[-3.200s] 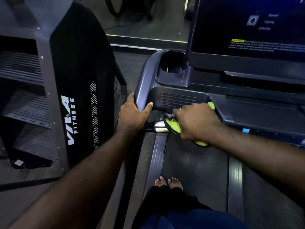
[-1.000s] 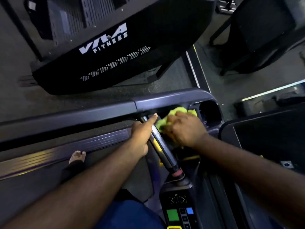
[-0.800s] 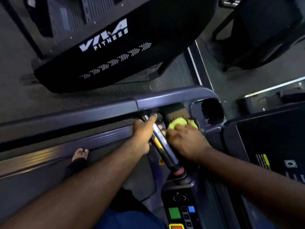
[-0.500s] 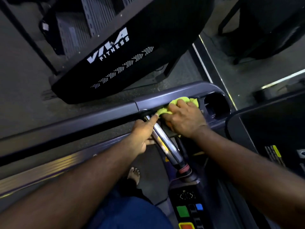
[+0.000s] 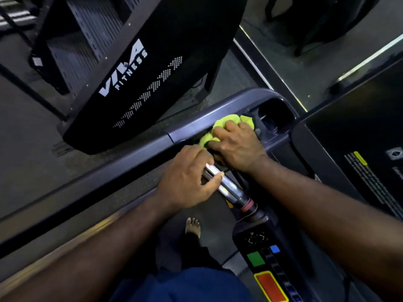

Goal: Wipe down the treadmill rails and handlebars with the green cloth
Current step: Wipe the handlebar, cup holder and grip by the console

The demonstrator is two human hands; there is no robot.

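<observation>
green cloth (image 5: 229,125) bunched on the top of the side rail (image 5: 130,162), at its curved end just beside the cup holder (image 5: 274,118). half a second back it sat at much the same spot; a little before that it was lower, on the inner face below the rail. reads as short strokes over this corner, not yet a run down the rail's length.

right hand (image 5: 237,147) on top of the cloth, fingers curled over it and clutching it, pressing down onto the rail.

left hand (image 5: 189,179) has shifted: earlier it lay at the top of the chrome handlebar (image 5: 231,189) with a finger stretched along it; now its fingers wrap the bar, thumb laid on the metal. likely a brace. the bar itself shows no cloth on it.

control panel (image 5: 268,264) sits below the bar's end.
</observation>
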